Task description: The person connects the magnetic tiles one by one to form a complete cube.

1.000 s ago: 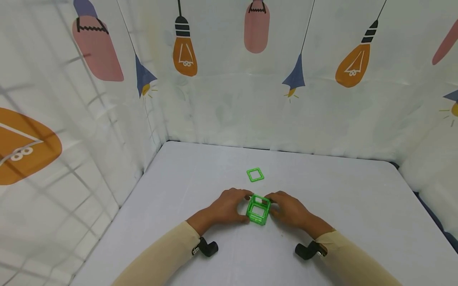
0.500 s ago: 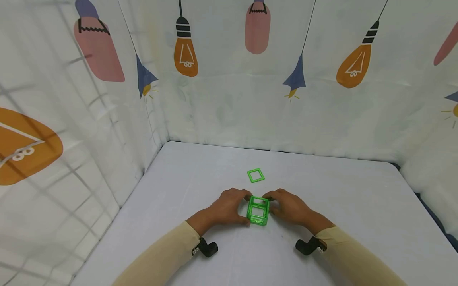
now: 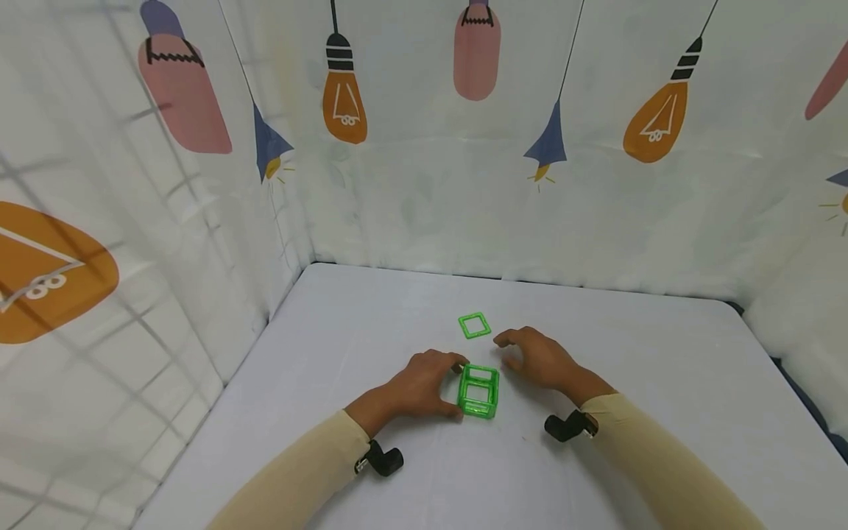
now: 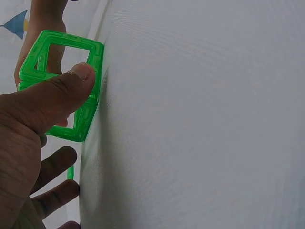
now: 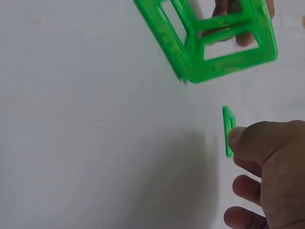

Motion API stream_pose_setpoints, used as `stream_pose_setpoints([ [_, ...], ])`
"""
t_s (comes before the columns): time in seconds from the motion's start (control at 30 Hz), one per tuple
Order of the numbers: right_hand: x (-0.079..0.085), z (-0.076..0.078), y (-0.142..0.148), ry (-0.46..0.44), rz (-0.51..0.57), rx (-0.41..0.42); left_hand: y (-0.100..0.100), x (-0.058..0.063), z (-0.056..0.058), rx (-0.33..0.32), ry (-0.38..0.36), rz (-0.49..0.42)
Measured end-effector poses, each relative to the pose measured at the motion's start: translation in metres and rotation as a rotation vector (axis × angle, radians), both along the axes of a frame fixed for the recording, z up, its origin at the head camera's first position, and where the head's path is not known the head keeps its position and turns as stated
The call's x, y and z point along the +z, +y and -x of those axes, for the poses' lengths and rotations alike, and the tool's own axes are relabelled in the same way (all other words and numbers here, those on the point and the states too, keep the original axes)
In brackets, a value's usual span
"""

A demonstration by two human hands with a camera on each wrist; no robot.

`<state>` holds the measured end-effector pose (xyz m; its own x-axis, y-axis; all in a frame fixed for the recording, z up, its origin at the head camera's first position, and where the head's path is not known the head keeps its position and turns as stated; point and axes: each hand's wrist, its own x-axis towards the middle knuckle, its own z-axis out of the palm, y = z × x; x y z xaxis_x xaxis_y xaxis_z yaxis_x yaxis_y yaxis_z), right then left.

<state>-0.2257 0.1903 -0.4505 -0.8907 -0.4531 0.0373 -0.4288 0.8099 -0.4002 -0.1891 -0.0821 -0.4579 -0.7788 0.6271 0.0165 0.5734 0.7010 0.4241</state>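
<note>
A small open-sided cube of green magnetic tiles (image 3: 478,408) sits on the white table. My left hand (image 3: 422,383) holds its left side; in the left wrist view the thumb lies across one frame of the cube (image 4: 86,119), and fingertips behind it are partly hidden. My right hand (image 3: 539,358) hovers apart from the cube, to its upper right, with fingers loosely bent and nothing between them. Just beyond that hand's fingertips a single green square tile (image 3: 463,328) lies flat. In the right wrist view the thumb overlaps this tile (image 5: 227,129); contact is not visible in the head view.
The white table (image 3: 371,316) reaches back to a white cloth wall (image 3: 424,199) printed with lamps and bulbs. Another cloth wall (image 3: 165,294) borders the left edge. Black wrist cameras (image 3: 386,460) sit under both wrists.
My right hand has let go of the cube and moved away from me toward the loose tile. The left hand stays at the cube, which has turned slightly.
</note>
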Motion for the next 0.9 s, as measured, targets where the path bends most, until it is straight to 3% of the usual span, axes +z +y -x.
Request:
stream_pose_setpoints([
  [0.33,0.0,0.03,0.003,0.001,-0.025,-0.02,-0.001,-0.004,0.0,-0.016,0.006,0.011],
  [0.9,0.0,0.067,-0.008,-0.043,-0.074,0.016,-0.008,-0.001,0.001,-0.031,-0.008,-0.013],
])
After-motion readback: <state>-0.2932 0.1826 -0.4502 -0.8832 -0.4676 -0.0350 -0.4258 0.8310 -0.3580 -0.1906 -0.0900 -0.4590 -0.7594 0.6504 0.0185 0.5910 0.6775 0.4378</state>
